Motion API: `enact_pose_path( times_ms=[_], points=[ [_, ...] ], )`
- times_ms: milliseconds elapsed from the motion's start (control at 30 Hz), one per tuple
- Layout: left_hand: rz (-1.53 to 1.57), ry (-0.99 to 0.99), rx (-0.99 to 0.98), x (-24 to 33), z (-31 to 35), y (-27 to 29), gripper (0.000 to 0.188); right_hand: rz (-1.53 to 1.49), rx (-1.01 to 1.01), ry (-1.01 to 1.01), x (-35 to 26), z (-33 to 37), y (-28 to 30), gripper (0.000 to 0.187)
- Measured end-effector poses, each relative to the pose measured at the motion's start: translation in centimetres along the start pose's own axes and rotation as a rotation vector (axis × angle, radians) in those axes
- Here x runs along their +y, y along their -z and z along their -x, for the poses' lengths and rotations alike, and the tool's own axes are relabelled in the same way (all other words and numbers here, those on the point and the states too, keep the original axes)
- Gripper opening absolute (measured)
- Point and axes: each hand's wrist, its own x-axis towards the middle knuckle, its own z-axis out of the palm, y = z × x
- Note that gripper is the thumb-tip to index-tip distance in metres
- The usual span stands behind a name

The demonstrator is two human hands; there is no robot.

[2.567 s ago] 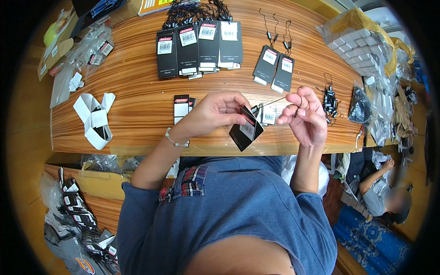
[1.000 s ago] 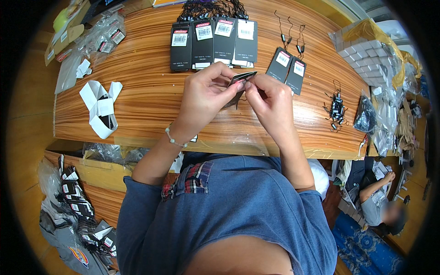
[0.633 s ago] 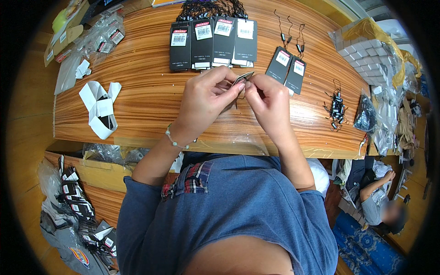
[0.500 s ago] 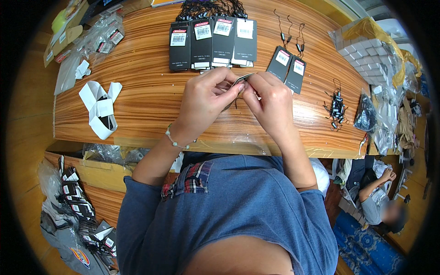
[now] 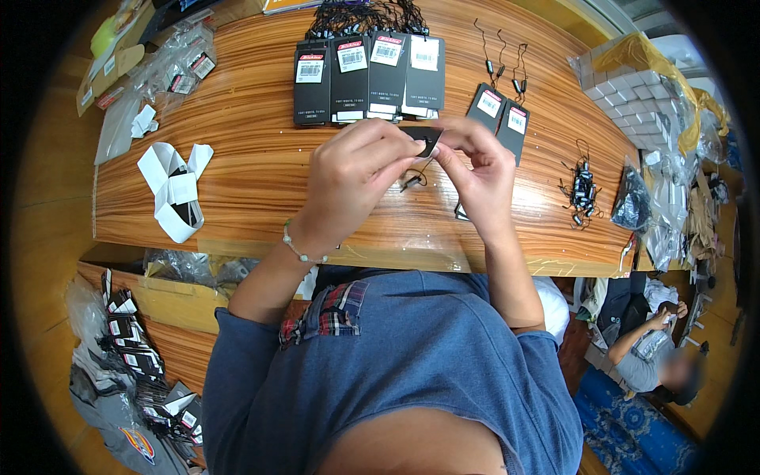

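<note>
Head view: black, sharp-cornered card tag (image 5: 426,137) with thin dark string (image 5: 428,165)

Around the table (image 5: 253,190) we have many other things.
We see a white looped strip (image 5: 182,188) on the left, stacked white boxes (image 5: 621,95) on the right, and a co-worker (image 5: 645,366) near a blue patterned cloth (image 5: 629,421).
</note>
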Motion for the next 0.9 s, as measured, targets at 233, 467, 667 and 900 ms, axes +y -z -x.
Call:
enact_pose_path(
  times_ms=[233,467,667,900],
  points=[
    [-0.341,-0.386,0.018,-0.3,-0.7,0.0,0.014,-0.438,-0.137,-0.323,0.2,-0.2,0.4,0.011],
    [-0.043,-0.278,-0.087,-1.3,-0.4,-0.3,0.019,-0.587,0.297,-0.139,0.4,-1.1,0.6,0.012],
    [0.385,0.218,-0.082,-1.8,-0.2,-0.2,0.020,-0.942,0.135,0.113,-1.5,-2.6,1.9,0.008],
    [0.037,0.304,-0.267,-4.3,1.5,4.7,0.046,-0.843,-0.039,0.086,-4.1,-1.6,0.8,0.009]
  ],
)
